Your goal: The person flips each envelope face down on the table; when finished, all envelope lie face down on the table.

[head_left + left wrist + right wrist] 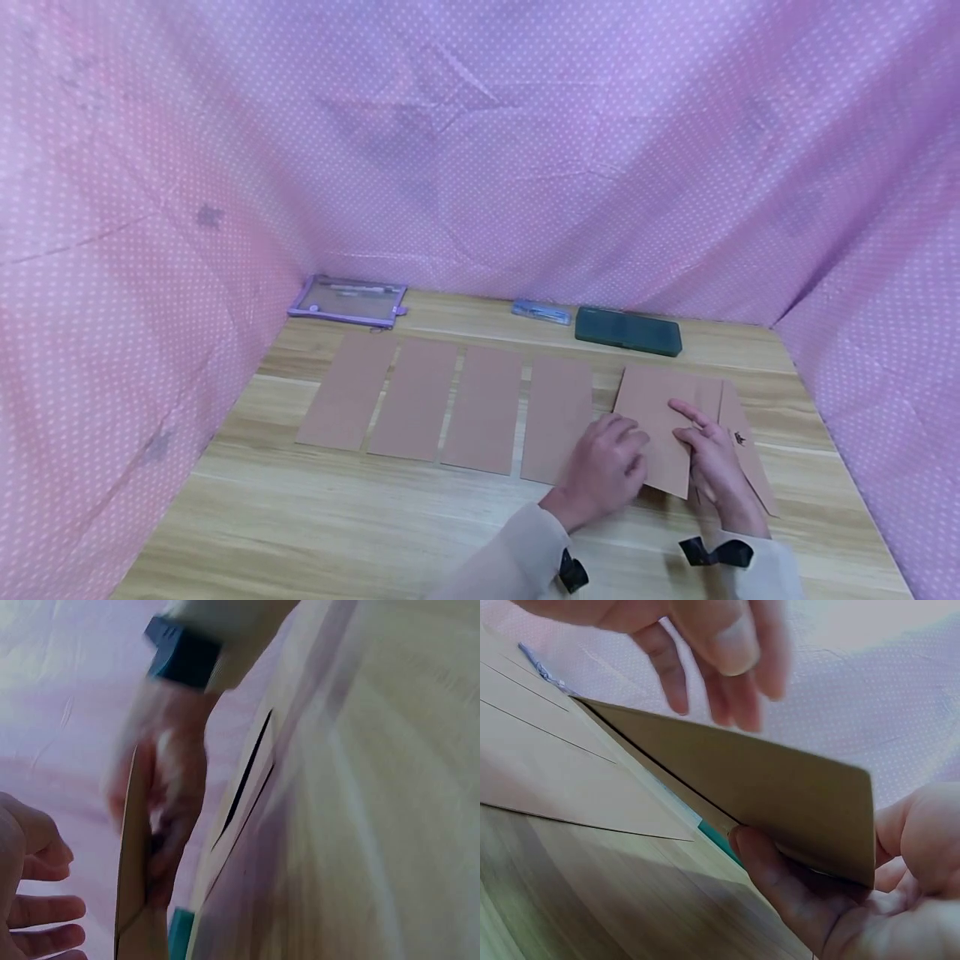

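Note:
My right hand [718,471] pinches a flat brown kraft-paper piece [656,400] near its lower right edge, thumb on one face and fingers on the other. The right wrist view shows the held piece [780,787] tilted up off the table, with a rounded corner. Loosely bent, my left hand [603,462] hovers at its left edge; its fingers [731,645] look apart from the paper. Under and right of the right hand lies another brown piece [750,467] with a small black print. Whether it joins the held one I cannot tell.
Several plain brown rectangles [480,408] lie in a row on the wooden table [337,525]. Along the back are a purple-edged mesh pouch [348,302] with pens, a small blue item [542,312] and a dark green case [628,332]. Pink dotted cloth [465,167] surrounds the table.

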The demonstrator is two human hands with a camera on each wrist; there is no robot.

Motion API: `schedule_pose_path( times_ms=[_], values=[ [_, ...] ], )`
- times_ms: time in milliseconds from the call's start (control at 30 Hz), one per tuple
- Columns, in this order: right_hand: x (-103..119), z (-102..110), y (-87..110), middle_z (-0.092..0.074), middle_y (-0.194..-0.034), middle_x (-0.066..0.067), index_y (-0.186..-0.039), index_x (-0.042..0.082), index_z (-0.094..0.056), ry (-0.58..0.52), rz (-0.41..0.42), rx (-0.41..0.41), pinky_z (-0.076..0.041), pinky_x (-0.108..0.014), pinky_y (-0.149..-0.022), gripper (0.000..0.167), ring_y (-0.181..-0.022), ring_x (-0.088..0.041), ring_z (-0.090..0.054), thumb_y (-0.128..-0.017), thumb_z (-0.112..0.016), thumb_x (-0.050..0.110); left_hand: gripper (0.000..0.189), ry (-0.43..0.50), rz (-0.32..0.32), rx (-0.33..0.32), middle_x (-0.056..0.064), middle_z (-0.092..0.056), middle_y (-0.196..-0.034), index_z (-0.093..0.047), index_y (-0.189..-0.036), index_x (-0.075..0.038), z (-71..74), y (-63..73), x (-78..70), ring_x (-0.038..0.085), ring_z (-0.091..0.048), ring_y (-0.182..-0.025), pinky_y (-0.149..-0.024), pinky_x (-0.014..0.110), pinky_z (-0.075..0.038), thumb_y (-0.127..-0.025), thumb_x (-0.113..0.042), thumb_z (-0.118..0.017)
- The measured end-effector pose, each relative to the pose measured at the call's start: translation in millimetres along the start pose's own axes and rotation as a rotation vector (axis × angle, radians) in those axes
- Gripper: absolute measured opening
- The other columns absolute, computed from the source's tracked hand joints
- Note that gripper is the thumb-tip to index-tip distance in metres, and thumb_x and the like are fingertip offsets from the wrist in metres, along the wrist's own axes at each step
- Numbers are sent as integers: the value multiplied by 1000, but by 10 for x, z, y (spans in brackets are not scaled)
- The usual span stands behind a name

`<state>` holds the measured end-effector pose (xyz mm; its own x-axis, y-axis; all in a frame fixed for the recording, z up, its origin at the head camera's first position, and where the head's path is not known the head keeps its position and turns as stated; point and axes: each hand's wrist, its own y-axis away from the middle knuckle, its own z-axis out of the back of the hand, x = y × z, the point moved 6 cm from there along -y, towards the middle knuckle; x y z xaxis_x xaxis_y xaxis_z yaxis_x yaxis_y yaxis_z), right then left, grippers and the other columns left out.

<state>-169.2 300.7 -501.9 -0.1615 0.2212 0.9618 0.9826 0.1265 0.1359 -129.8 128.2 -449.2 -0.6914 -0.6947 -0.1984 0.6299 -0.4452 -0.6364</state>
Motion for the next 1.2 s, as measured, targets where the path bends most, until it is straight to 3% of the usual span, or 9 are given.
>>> schedule_pose_path(
  times_ms=[167,300,500,633,733,867,1033,1200],
  values=[
    [11,-9,-9,-72,-100,9,-124,27,-63,6,-3,2,-59,-20,-71,43,-88,-3,-71,-102,-42,-3,20,101,179,17,2,-74,-113,-74,-105,-14,-11,19,246,14,-67,-109,-98,21,-53,-85,-16,-71],
    [22,-4,-5,-65,-109,14,-126,26,-63,38,6,-21,-56,-15,-74,42,-92,2,-66,-101,-45,-2,32,222,340,93,7,-70,-125,-69,-120,-10,-92,79,373,18,-65,-117,-103,26,-53,-88,-18,-69],
    [51,-29,2,-55,-123,18,-131,21,-62,58,46,-14,-54,-13,-76,41,-96,5,-63,-101,-47,-2,50,488,568,196,9,-60,-141,-55,-140,-9,-229,156,471,22,-58,-130,-109,34,-49,-93,-24,-63],
    [55,-63,8,-65,-111,14,-130,22,-62,41,53,30,-56,-15,-73,41,-89,1,-67,-101,-47,-2,43,644,666,199,8,-67,-132,-62,-134,-9,-277,179,492,16,-62,-120,-103,29,-52,-93,-22,-63],
    [52,-76,21,-72,-100,7,-131,23,-61,29,43,63,-59,-19,-71,42,-85,-3,-71,-101,-46,-2,36,707,698,195,7,-72,-121,-69,-125,-9,-305,194,493,9,-64,-106,-94,22,-52,-90,-18,-64],
    [57,-79,34,-74,-106,7,-136,22,-58,23,31,88,-60,-22,-72,42,-89,-5,-73,-103,-45,1,32,819,774,200,3,-74,-108,-72,-118,-11,-353,249,498,1,-61,-89,-81,16,-51,-86,-13,-68],
    [60,-60,37,-66,-119,16,-143,20,-52,64,23,80,-59,-20,-75,43,-95,-3,-71,-104,-45,4,34,980,872,215,-2,-71,-101,-74,-115,-16,-400,305,477,-1,-58,-80,-73,16,-52,-82,-7,-73],
    [57,-63,40,-63,-122,18,-147,17,-49,69,37,81,-58,-18,-78,46,-98,-1,-70,-103,-46,3,36,1011,956,203,-6,-64,-85,-75,-112,-21,-396,318,465,1,-55,-73,-63,17,-48,-80,-4,-76]
  ],
)
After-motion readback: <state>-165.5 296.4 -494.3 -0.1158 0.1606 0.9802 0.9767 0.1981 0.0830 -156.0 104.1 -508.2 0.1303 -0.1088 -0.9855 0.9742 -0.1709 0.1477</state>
